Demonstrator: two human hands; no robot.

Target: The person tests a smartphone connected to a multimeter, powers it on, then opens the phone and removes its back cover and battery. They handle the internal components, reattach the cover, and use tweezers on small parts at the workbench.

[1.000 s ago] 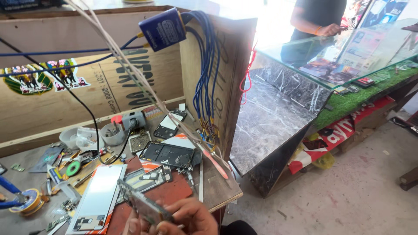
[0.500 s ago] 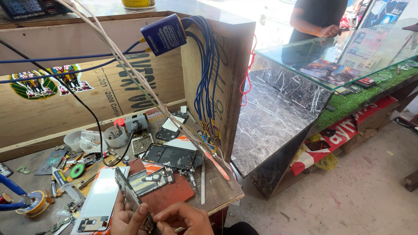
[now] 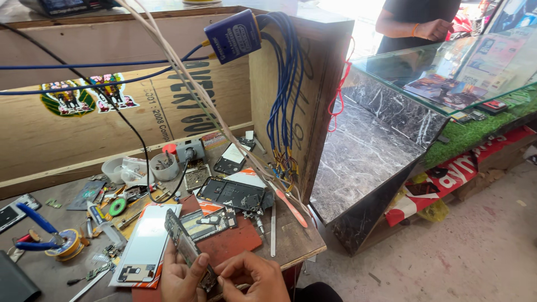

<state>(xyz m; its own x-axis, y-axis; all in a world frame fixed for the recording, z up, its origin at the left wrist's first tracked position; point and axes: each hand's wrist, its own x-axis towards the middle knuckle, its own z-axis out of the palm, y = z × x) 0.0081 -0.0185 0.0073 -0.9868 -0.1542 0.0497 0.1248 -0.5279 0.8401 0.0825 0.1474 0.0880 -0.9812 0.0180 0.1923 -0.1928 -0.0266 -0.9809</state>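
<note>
Gripping one phone frame (image 3: 187, 249): two hands, left hand (image 3: 180, 278), right hand (image 3: 256, 278).

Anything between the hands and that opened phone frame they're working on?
Nothing visible. The left hand already grips the phone frame, held on edge above the red mat. The right hand touches its lower end; what its fingertips pinch is hidden.
</note>
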